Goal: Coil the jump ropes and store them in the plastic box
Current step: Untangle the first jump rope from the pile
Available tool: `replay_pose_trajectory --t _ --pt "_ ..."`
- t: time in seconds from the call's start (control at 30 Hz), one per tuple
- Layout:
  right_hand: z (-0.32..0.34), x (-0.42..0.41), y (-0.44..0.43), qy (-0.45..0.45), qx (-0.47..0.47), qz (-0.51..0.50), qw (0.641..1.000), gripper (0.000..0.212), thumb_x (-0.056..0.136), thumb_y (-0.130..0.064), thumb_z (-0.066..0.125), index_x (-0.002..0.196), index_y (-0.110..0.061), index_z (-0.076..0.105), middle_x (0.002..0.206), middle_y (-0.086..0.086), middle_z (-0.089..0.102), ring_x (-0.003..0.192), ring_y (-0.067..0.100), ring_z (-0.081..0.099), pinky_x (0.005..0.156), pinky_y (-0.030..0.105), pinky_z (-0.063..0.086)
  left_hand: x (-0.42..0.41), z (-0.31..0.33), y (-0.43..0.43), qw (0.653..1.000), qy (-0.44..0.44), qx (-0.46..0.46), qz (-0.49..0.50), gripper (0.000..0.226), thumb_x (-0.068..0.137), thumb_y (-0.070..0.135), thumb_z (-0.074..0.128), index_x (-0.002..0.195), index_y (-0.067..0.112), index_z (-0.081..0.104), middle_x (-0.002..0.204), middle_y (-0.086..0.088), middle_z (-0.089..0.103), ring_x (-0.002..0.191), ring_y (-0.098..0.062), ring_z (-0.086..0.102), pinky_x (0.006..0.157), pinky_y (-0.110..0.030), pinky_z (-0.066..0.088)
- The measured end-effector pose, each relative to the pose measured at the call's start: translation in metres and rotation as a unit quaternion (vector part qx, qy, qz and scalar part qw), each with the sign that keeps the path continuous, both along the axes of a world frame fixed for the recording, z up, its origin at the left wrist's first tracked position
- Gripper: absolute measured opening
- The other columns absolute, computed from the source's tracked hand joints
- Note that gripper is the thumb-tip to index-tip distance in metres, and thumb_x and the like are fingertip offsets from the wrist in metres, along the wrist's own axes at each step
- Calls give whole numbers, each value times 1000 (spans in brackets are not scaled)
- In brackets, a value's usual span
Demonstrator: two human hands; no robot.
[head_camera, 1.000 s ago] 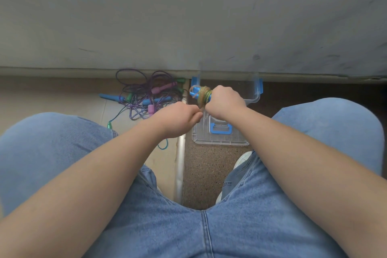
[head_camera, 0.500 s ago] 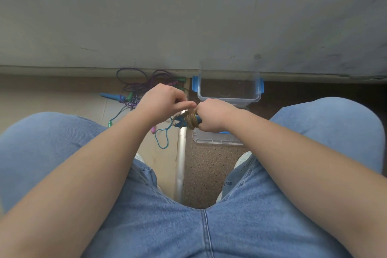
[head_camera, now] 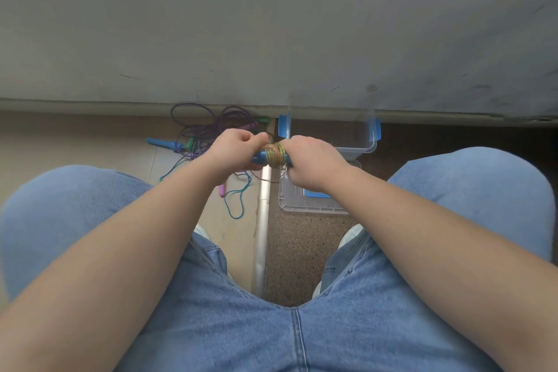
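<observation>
Nearest the camera are the person's thighs in blue jeans (head_camera: 271, 338), knees spread toward 9 and 3 o'clock, with both bare forearms reaching forward between them. Below the forearms the toes of two pale shoes (head_camera: 351, 234) show on the floor, either side of a metal floor strip (head_camera: 262, 229) that runs toward 12 o'clock, dividing beige flooring from dark speckled flooring.

Just past the shoes, at 1 o'clock from the strip, the clear lid (head_camera: 302, 207) lies flat on the speckled floor, a blue clip (head_camera: 317, 194) on it, partly hidden by the right wrist.

Above the strip, the left hand (head_camera: 232, 154) and right hand (head_camera: 314, 163) meet. Between them is a coiled jump rope (head_camera: 275, 155), its yellow-green cord wound tightly around blue handles. The left hand's fingers curl around the handle end at 9 o'clock of the coil; the right hand clenches the end at 3 o'clock.

Farther out, at 10 o'clock from the hands, a tangle of loose jump ropes (head_camera: 205, 133) lies on the beige floor: purple cords, a blue handle (head_camera: 163, 143), a pink handle (head_camera: 222, 190) and a teal loop (head_camera: 238, 204).

At 1 o'clock from the hands the clear plastic box (head_camera: 373, 146) stands open against the grey wall (head_camera: 271, 39), blue latches on its sides.
</observation>
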State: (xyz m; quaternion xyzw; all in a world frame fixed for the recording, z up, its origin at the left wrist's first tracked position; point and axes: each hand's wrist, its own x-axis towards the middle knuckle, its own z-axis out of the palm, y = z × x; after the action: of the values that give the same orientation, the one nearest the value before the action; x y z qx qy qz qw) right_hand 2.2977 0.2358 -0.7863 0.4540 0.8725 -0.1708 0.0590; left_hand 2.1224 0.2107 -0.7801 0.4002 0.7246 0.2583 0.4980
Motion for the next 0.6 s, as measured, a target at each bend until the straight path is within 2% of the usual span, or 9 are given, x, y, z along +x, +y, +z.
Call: replay_pose_trajectory --t 0.07,0.1,0.13,0.23,0.3,0.37,0.47,0.53,0.6 --pt "-1 2 -2 43 -73 -1 996 76 89 -38 63 154 -15 29 129 9 54 122 28 53 96 44 49 0 -2 -2 994 103 35 -33 37 95 41 61 78 9 67 73 -4 71 59 -9 72 49 -21 49" --pt "1 2 -3 86 -104 -10 991 87 90 -44 63 159 -16 19 140 9 50 129 26 47 104 41 45 0 -2 -2 987 143 53 -43 36 94 44 61 74 14 66 66 3 68 52 -2 67 49 -22 44" --pt "3 0 -4 140 -125 -22 982 87 92 -47 63 160 -17 18 146 7 48 134 23 45 107 35 40 1 -2 -3 983 166 70 -47 35 93 45 62 72 18 67 62 5 67 48 1 63 51 -23 43" --pt "6 -4 -3 270 -117 -89 952 58 96 -38 62 150 -23 47 143 0 59 133 17 52 109 29 40 5 -2 -3 979 160 116 -40 32 92 45 64 76 17 72 66 4 70 53 2 66 58 -23 53" --pt "6 -4 -1 303 -124 -131 936 45 94 -36 65 138 -26 62 131 -3 68 122 12 60 106 33 46 6 -3 -4 983 133 122 -26 33 91 45 66 77 16 73 70 3 72 58 -1 69 62 -23 57" --pt "2 -3 1 337 -155 -174 912 30 91 -35 69 120 -29 74 110 -9 76 106 6 67 96 34 54 6 -6 -4 990 83 113 0 36 89 48 66 73 16 74 73 0 74 67 -13 75 69 -32 61" --pt "-3 -4 7 383 -183 -243 872 18 89 -36 72 102 -27 82 78 -18 75 81 0 68 77 29 54 6 0 1 993 -43 82 73 36 94 44 61 79 16 76 85 -10 77 79 -21 77 77 -32 61" --pt "-5 -4 12 410 -182 -278 849 16 88 -34 74 97 -24 83 82 -13 77 86 2 69 82 31 55 5 4 2 986 -139 65 65 24 96 30 63 91 10 75 98 -15 76 92 -21 75 86 -31 59" --pt "-3 -3 15 426 -183 -298 834 14 89 -29 72 95 -22 82 86 -8 77 87 7 69 84 34 56 2 4 1 979 -188 72 18 11 90 16 72 99 10 74 106 -15 75 104 -24 72 93 -34 56"
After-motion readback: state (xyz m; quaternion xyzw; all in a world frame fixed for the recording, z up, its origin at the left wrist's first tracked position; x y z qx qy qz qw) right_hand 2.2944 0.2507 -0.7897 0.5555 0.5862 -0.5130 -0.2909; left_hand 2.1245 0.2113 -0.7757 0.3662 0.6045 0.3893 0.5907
